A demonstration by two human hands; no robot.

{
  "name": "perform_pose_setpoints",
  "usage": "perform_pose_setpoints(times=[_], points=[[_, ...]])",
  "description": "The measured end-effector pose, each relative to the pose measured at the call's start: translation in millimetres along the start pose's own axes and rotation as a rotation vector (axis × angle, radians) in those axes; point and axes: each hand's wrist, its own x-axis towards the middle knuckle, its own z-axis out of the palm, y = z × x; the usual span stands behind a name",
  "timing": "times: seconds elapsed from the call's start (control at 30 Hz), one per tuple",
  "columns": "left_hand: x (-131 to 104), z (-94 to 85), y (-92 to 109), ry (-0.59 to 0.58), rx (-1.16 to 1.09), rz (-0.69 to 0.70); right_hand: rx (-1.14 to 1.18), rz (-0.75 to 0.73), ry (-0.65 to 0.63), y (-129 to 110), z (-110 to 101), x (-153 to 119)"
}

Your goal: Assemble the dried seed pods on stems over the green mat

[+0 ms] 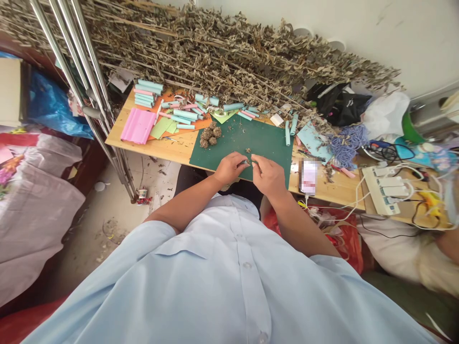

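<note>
Over the front of a green cutting mat (267,143), my left hand (230,168) and my right hand (268,175) face each other, fingertips almost meeting. Both are closed in a pinch with curled fingers. Small bits show at the fingertips, too tiny to name. Just beyond the fingers lies a small brown crumb of dried plant (248,150). Several brown balls of dried plant matter (210,134) sit heaped on the mat's left side. Loose flecks are scattered over the mat.
Long bundles of dried leafy stems (229,52) lie along the back. Rolled blue and pink paper tubes (186,114) and a pink folded sheet (139,125) are at left. To the right are a phone (309,177), purple string (347,145) and a power strip (380,188). Metal crutches (91,91) lean at left.
</note>
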Motion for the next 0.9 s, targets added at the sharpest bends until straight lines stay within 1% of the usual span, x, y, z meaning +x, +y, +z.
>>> perform_pose_setpoints(times=[0.07, 0.13, 0.37, 0.57, 0.77, 0.83, 0.9], points=[[0.2, -0.5, 0.9, -0.002, -0.002, 0.0, 0.044, 0.01, 0.014, 1.7, 0.5, -1.7], [0.3, -0.8, 1.4, -0.004, -0.003, -0.001, 0.064, 0.016, 0.002, 2.4, 2.1, -4.1], [0.4, -0.8, 1.5, -0.009, 0.015, -0.021, 0.023, 0.067, -0.069, 0.1, 5.0, -7.4], [0.7, -0.6, -0.6, -0.018, 0.011, -0.006, 0.014, 0.077, -0.083, -5.6, 0.3, 1.1], [0.0, 0.0, -3.8, -0.021, -0.018, 0.038, -0.011, 0.133, -0.197, -9.8, -1.0, 14.1], [-0.2, -0.4, -2.7, -0.013, -0.024, 0.036, 0.005, 0.132, -0.189, -8.7, -1.2, 16.5], [-0.1, -0.7, -1.1, -0.011, -0.025, 0.02, 0.032, 0.139, -0.143, -6.7, -2.1, 17.0]])
